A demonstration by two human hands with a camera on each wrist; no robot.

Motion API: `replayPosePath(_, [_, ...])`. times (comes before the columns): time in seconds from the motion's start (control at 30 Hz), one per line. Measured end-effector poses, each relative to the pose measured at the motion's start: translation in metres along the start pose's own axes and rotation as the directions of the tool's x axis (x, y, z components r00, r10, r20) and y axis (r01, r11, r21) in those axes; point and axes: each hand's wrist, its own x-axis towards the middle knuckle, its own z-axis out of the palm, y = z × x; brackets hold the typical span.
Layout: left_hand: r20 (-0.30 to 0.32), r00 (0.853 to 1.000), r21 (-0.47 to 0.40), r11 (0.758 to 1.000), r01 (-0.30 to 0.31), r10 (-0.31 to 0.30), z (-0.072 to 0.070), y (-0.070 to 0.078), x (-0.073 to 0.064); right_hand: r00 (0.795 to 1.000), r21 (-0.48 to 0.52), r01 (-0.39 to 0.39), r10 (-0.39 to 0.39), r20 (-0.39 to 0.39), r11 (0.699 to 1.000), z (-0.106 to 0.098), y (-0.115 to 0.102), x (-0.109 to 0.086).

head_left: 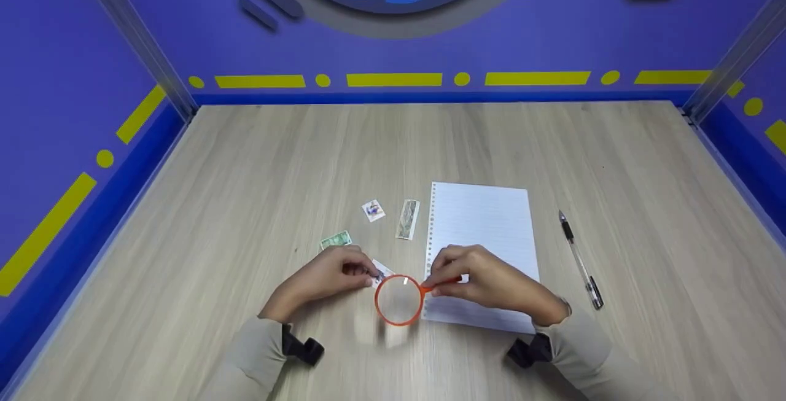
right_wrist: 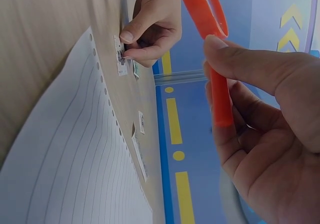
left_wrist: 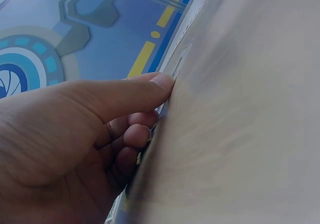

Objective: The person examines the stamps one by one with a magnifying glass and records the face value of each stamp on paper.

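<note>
My right hand [head_left: 482, 275] grips the orange handle [right_wrist: 221, 99] of a magnifying glass between thumb and fingers. The round lens of the magnifying glass [head_left: 399, 300] hangs above the table, left of the lined sheet. My left hand [head_left: 334, 275] is low at the tabletop, thumb and fingertips pinching the edge of a small stamp [right_wrist: 120, 57]. In the head view the lens rim partly overlaps this stamp [head_left: 382, 269]. A green stamp [head_left: 336, 239] lies just beyond the left hand. The left wrist view shows the curled fingers, but the stamp's held edge is mostly hidden there.
A small white stamp [head_left: 373, 210] and a long narrow stamp [head_left: 408, 219] lie farther back. The lined sheet [head_left: 485, 223], with punched holes on its left edge, lies under the right hand. Right of it is a black-gripped pen [head_left: 579, 260]. Blue walls [head_left: 393, 51] border the table.
</note>
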Motion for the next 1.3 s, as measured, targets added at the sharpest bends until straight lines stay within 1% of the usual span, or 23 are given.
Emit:
replayPosePath(0.07, [0.000, 1.000, 0.002, 1.000, -0.001, 0.001, 0.000, 0.000, 0.000, 1.000, 0.001, 0.000, 0.000, -0.001, 1.000, 0.000, 0.000, 0.000])
replayPosePath(0.33, [0.005, 1.000, 0.011, 1.000, 0.016, -0.016, -0.001, 0.001, 0.001, 0.999, -0.013, -0.050, 0.050, -0.007, 0.999, -0.006, -0.001, -0.002])
replayPosePath(0.63, [0.005, 1.000, -0.009, 1.000, 0.000, 0.000, -0.001, 0.001, 0.000, 0.996, 0.012, -0.041, 0.042, -0.081, 0.999, -0.013, 0.001, -0.005])
replayPosePath(0.8, [0.004, 1.000, -0.010, 1.000, 0.002, -0.002, -0.001, 0.001, 0.000, 0.990, 0.010, -0.075, 0.076, -0.116, 0.997, -0.019, 0.002, -0.006])
replayPosePath(0.97, [0.000, 1.000, 0.008, 1.000, 0.011, -0.011, -0.001, 0.002, 0.000, 0.980, 0.001, -0.114, 0.113, -0.166, 0.993, -0.025, 0.006, -0.010])
replayPosePath(1.17, [-0.002, 1.000, 0.015, 1.000, 0.017, -0.017, -0.001, 0.003, 0.001, 0.960, -0.009, -0.167, 0.160, -0.232, 0.986, -0.033, 0.011, -0.015])
replayPosePath(1.3, [0.003, 1.000, 0.010, 1.000, 0.012, -0.012, 0.000, 0.002, 0.001, 0.944, -0.035, -0.182, 0.164, -0.287, 0.983, -0.038, 0.015, -0.018])
